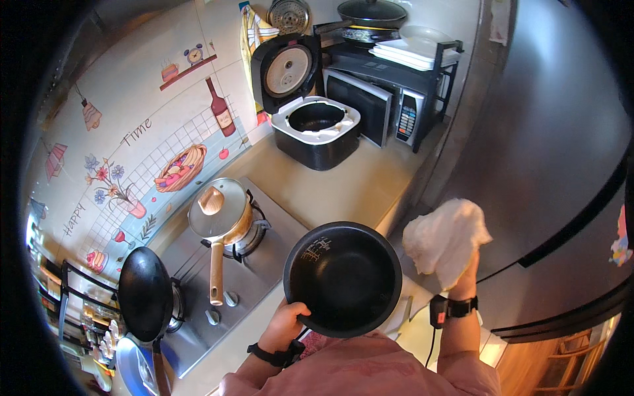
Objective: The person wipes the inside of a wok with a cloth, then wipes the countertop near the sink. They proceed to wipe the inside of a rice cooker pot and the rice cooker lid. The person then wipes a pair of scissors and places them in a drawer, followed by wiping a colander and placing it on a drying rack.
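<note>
My left hand grips the rim of a dark rice cooker inner pot, thumb over the edge. The pot is tilted towards me, and its inside shows measuring marks and no contents. Off to the right, my right hand holds up a whitish cloth, which covers most of the fingers. The cloth is apart from the pot. Beyond them on the counter stands a rice cooker with its lid raised and a dark cavity showing.
A lidded saucepan with a wooden handle sits on the gas stove. A black wok leans at the left. Behind the cooker, a microwave oven has its door ajar under a rack. A dark refrigerator door rises at right.
</note>
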Tool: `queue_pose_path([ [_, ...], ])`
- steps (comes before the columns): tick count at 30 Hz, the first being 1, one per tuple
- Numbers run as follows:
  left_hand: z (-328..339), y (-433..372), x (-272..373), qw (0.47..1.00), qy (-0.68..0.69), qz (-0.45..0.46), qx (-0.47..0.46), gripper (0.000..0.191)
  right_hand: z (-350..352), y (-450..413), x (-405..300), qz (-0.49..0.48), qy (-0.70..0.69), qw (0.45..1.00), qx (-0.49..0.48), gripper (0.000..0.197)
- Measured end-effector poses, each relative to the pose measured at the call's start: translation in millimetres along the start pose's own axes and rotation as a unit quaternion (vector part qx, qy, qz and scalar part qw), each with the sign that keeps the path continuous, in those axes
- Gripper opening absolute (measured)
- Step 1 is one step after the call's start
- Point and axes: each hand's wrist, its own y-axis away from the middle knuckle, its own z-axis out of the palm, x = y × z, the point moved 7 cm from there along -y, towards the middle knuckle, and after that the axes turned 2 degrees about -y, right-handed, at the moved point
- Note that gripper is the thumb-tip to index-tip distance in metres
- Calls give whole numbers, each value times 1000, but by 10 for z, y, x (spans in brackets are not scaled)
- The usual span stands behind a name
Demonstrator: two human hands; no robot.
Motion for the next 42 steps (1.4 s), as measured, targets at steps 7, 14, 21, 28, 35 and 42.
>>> queue_pose_path([
  [7, -206, -251, 58, 963, 230, -109, 88, 53, 255, -1187, 992, 47, 195, 976, -88, 38],
  [14, -377, -288, -179, 945, 240, -129, 178, 55, 1364, -2281, 1729, -352, 392, 790, -313, 40],
  [21, 3, -623, 145, 905, 289, -86, 300, 50, 1492, -2638, 2651, -372, 590, 612, -373, 36],
  [28, 271, -822, 293, 846, 324, -56, 420, 46, 1368, -2688, 2760, -388, 538, 633, -400, 32],
  [35, 250, -917, 351, 856, 311, -26, 411, 49, 1277, -2820, 2581, -351, 430, 733, -394, 21],
  [42, 140, -966, 275, 871, 311, -40, 378, 52, 1215, -3545, 2388, 63, 285, 848, -443, 12],
])
